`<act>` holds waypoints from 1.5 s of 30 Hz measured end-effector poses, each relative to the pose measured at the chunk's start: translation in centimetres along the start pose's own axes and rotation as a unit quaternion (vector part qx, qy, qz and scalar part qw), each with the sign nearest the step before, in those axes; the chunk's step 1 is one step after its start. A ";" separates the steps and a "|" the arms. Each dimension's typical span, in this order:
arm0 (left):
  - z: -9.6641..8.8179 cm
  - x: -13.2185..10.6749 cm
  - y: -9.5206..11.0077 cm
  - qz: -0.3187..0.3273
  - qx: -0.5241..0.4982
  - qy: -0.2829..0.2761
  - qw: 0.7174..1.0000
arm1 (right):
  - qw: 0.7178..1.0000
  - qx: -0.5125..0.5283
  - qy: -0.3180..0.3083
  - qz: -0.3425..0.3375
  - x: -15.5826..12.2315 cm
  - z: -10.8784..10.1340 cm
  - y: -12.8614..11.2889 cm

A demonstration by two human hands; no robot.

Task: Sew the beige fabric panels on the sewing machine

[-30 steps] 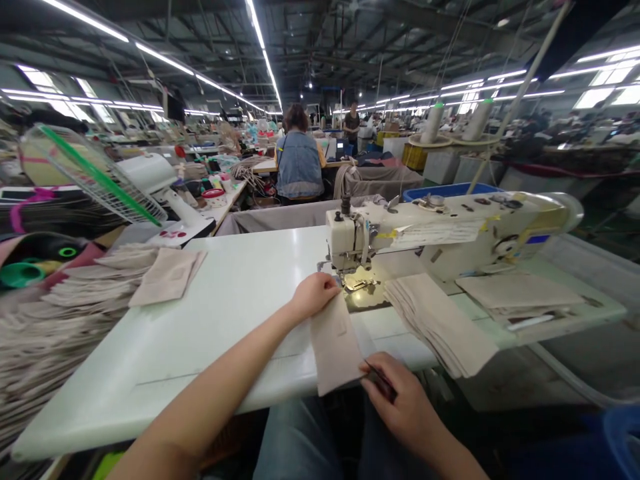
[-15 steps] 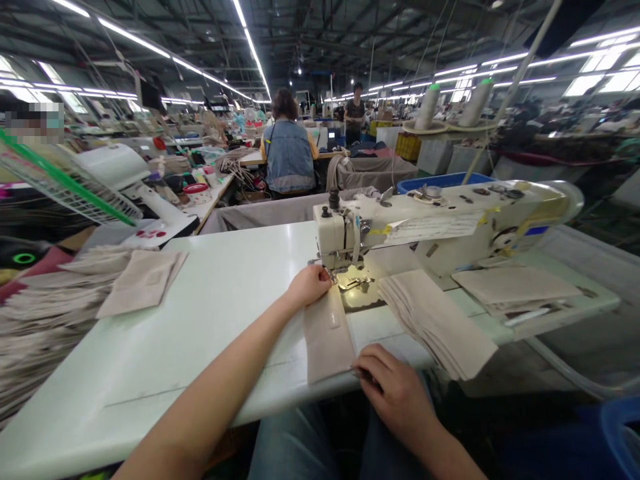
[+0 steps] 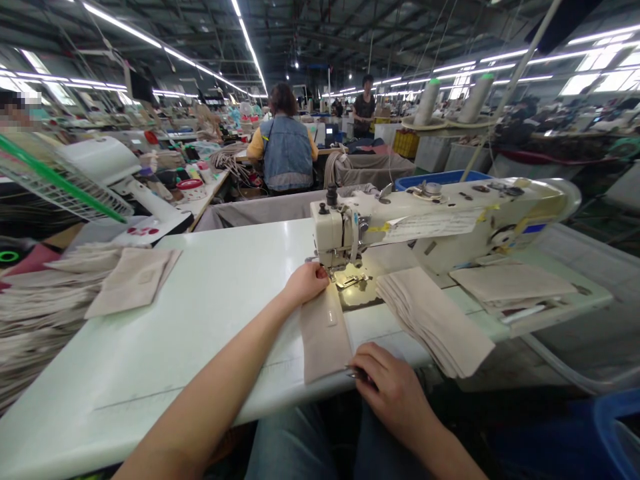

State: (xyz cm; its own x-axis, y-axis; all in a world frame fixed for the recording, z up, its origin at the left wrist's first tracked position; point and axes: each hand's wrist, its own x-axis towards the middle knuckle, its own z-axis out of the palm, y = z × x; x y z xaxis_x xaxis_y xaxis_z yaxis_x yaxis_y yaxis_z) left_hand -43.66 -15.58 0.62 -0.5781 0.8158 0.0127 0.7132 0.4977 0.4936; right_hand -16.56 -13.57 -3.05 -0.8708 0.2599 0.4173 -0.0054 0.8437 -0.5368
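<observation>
A beige fabric strip [image 3: 324, 333] lies on the white sewing table [image 3: 210, 313], running from the table's front edge up to the presser foot [image 3: 347, 279] of the cream sewing machine [image 3: 430, 227]. My left hand [image 3: 307, 281] rests with fingers curled on the strip's far end, just left of the needle. My right hand [image 3: 387, 387] pinches the strip's near right corner at the table edge, with a small dark metal tool showing between the fingers.
A stack of beige pieces [image 3: 433, 317] lies right of the needle, another pile [image 3: 507, 285] under the machine arm. More fabric stacks [image 3: 75, 287] sit at the left by a white fan [image 3: 100, 170]. A person in a denim vest [image 3: 287, 150] sits ahead; another stands farther back.
The strip has slid forward toward the presser foot and now lies flatter and straighter on the table. Both hands moved with it; the view shifted slightly left and up.
</observation>
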 end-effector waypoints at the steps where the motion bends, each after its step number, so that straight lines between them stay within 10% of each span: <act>1: 0.0 0.0 0.0 0.000 0.000 0.001 1.000 | 1.000 -0.004 -0.003 0.001 0.0 0.0 0.0; 16: -1.0 -2.2 0.7 0.034 0.099 0.071 0.992 | 0.999 -0.043 -0.009 0.013 0.8 -0.5 -0.7; 20: -0.9 -6.9 1.5 0.172 0.140 0.097 0.970 | 0.998 -0.054 -0.003 -0.020 0.2 -0.5 -0.6; 24: -0.6 -12.6 2.0 0.366 0.039 -0.007 0.930 | 0.998 -0.059 -0.007 -0.033 -0.1 -0.5 -0.4; 28: -0.5 -15.9 1.8 0.397 0.048 -0.061 0.914 | 0.998 -0.053 -0.007 -0.026 0.1 -0.6 -0.3; 45: -1.1 -14.4 1.7 0.374 0.078 -0.072 0.921 | 0.999 -0.042 -0.006 -0.001 2.7 -0.6 0.3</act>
State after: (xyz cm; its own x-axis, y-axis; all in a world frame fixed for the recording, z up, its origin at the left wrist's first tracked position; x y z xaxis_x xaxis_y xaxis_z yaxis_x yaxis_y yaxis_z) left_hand -34.56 -26.78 2.22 0.1496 0.9727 0.1775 0.9455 -0.1932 0.2621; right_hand -18.66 -12.36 -1.64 -0.8770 0.2523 0.4088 0.0333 0.8808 -0.4722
